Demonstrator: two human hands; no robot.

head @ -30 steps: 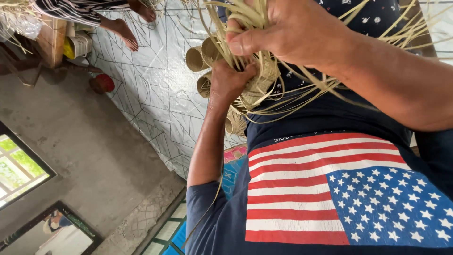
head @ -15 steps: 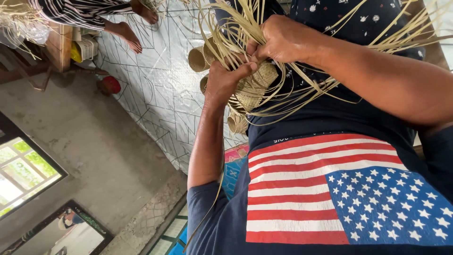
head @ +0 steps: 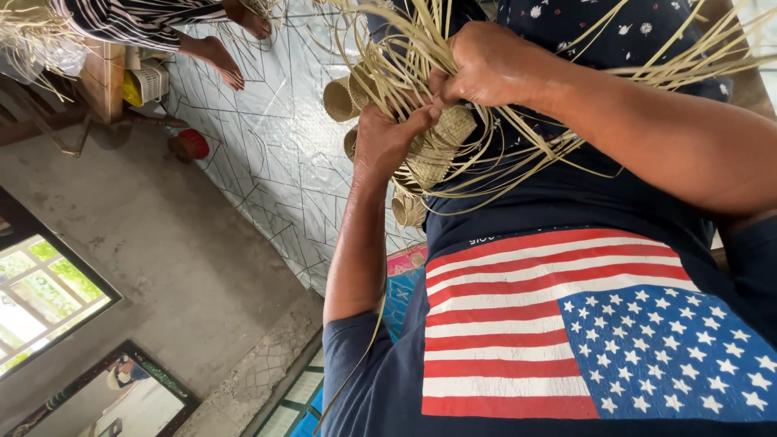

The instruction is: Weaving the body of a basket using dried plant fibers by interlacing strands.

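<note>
Gripping a woven straw piece (head: 441, 146), both hands (head: 388, 137) (head: 486, 65) crowded by loose strands (head: 518, 154)

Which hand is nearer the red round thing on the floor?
Left. The left hand grips the woven piece on the side towards the red round thing; the right hand clutches strips farther away.

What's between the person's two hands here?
In the head view, a bunch of pale straw strips runs between left hand and right hand, above the small woven basket.
</note>
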